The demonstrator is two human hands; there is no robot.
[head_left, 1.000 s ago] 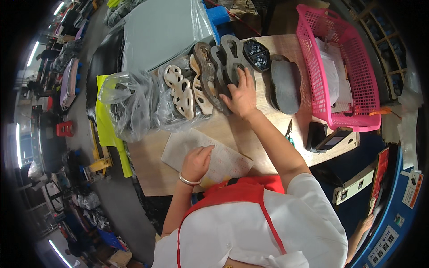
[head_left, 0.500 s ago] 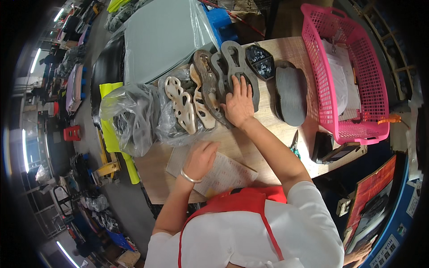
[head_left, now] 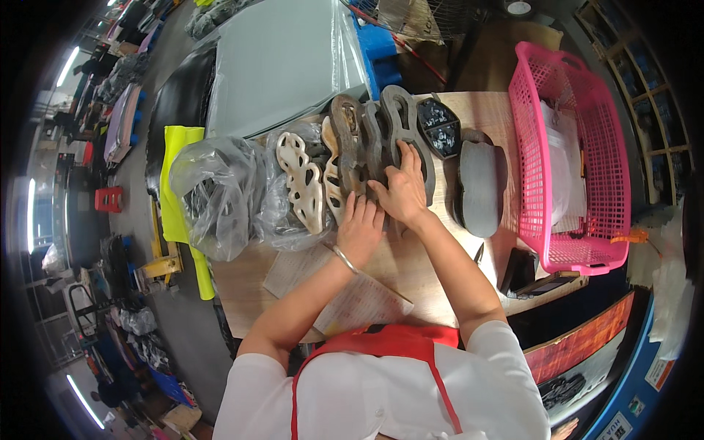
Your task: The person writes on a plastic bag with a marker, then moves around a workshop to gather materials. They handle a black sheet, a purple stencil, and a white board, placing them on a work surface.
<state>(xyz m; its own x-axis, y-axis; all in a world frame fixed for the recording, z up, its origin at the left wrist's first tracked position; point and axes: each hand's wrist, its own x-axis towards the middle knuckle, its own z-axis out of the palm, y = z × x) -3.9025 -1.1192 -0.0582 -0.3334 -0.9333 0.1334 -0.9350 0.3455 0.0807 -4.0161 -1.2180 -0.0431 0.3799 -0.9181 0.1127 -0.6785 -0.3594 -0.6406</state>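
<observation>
One grey sole [head_left: 413, 132] lies under the right hand [head_left: 405, 189], fingers part-spread; the left hand [head_left: 360, 226], fingers close together, reaches the brown sole [head_left: 350, 150] on the counter [head_left: 238, 286] — both grips unclear; handling seems the step; lifting needs curled fingers.

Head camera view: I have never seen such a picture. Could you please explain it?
There is no machine: a fisheye camera on the person's head looks down at two bare hands, bending straight edges. The right hand, fingers spread, rests on a grey sole-shaped piece; the left hand is at the near end of a brown piece. Nothing is clearly held. The wooden table bears a pale cut-out piece, dark flat pads and paper; a pink basket stands at right.
</observation>
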